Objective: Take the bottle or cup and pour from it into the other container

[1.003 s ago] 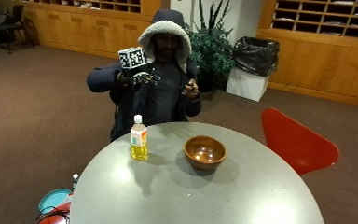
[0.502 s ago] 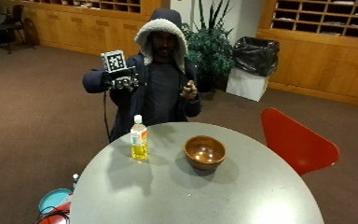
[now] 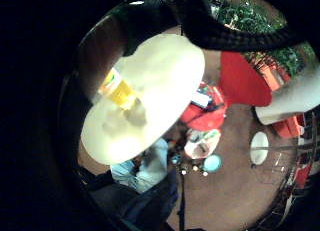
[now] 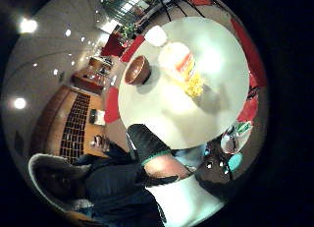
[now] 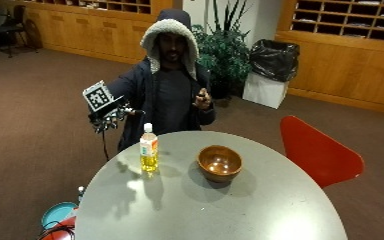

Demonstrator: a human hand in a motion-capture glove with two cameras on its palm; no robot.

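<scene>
I sit at a round pale counter (image 5: 245,210). At the frame's right stands a red chair (image 5: 315,150). Behind me, upper middle, grows a green plant (image 5: 225,50), and right of it a white bin with a black bag (image 5: 268,72). Wooden shelving (image 5: 352,20) lines the upper right.

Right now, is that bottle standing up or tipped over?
Standing up. The bottle sits upright on the table, white cap on top, beside the wooden bowl.
</scene>
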